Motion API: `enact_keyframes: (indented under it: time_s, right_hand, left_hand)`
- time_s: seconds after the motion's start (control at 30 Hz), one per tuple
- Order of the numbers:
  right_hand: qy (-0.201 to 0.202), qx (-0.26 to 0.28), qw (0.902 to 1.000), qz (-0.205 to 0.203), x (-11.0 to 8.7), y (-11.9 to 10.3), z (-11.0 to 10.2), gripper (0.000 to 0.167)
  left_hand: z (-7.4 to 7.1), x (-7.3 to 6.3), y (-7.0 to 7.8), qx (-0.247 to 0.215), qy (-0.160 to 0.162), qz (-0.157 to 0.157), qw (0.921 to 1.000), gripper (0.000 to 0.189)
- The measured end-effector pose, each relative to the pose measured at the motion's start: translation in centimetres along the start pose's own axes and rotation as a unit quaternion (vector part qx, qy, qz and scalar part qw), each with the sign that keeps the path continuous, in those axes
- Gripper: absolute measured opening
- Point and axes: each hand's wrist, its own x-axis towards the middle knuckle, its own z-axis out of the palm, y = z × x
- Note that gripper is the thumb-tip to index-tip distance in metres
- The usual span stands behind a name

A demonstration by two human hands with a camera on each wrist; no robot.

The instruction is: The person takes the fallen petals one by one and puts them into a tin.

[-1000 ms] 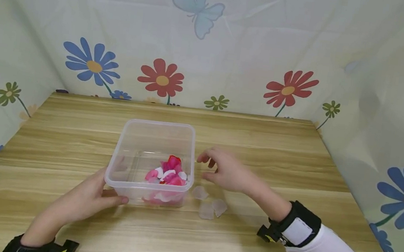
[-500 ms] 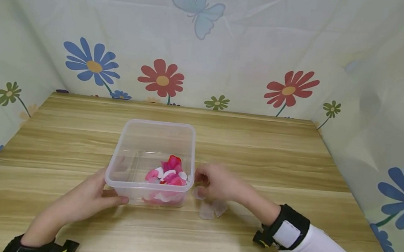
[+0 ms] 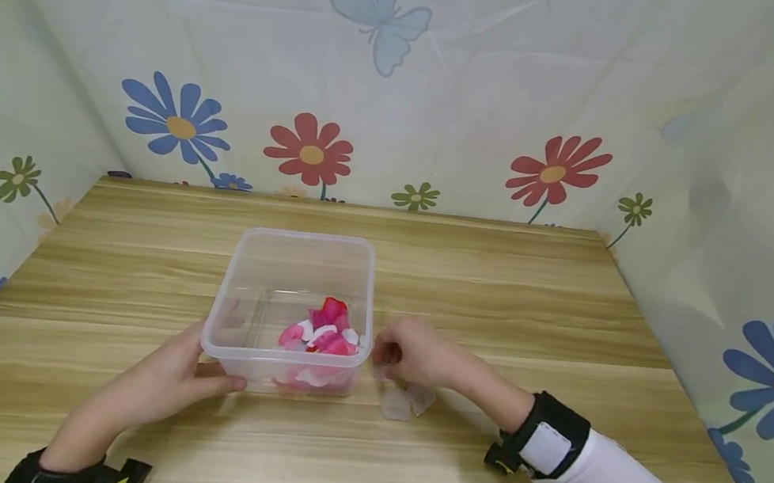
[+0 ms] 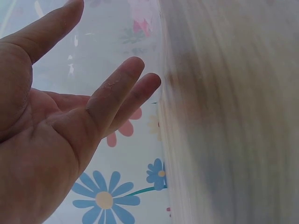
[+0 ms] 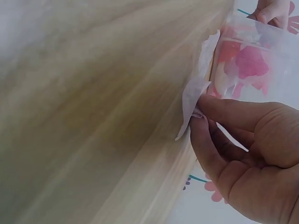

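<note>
A clear plastic container [image 3: 284, 358] stands on the table with a heap of pink, red and white petals [image 3: 330, 313] inside. Around its near left corner lies my left hand [image 3: 159, 384], thumb along the front wall and fingers at the left side. Those fingers look fairly straight in the left wrist view. Just right of the container, my right hand [image 3: 423, 353] pinches a whitish fabric petal [image 5: 190, 95] between thumb and fingertip, low at the tabletop. More pale petals [image 3: 397, 407] lie on the table below that hand, partly covered by it.
The wooden table [image 3: 496, 286] reaches back to a white curtain [image 3: 474, 108] printed with flowers and a butterfly. Curtain walls also close off both sides. Each wrist wears a black strap, such as the right strap [image 3: 544, 436].
My right hand has come down and slightly toward me onto the loose petals, its fingers closing on one. The left hand and the container have stayed put.
</note>
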Motion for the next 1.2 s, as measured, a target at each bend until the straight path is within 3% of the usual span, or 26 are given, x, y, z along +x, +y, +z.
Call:
enact_keyframes:
  time_s: [0.17, 0.33, 0.6, 0.93, 1.2]
  right_hand:
    - [-0.001, 0.022, 0.9996, 0.014, -0.2, 0.2, -0.3, 0.018]
    - [0.01, 0.048, 0.9984, 0.028, -0.6, -0.2, -2.0, 0.016]
    - [0.094, 0.051, 0.9934, 0.041, -1.4, -1.6, -5.9, 0.008]
    - [0.18, 0.061, 0.9818, -0.008, -1.4, -2.8, -7.3, 0.011]
    - [0.243, 0.077, 0.9655, -0.053, -0.6, -3.7, -7.2, 0.014]
  left_hand:
    - [0.0, -0.1, -0.1, -0.006, -0.002, 0.0, 1.0, 0.093]
    - [0.0, -0.1, -0.2, -0.002, 0.0, 0.001, 1.0, 0.096]
    - [-0.1, 0.1, -0.1, -0.001, -0.002, 0.005, 1.0, 0.094]
    - [-0.1, 0.0, -0.2, -0.014, -0.008, 0.003, 0.9999, 0.096]
    - [-0.1, 0.0, -0.1, 0.016, -0.003, 0.013, 0.9998, 0.094]
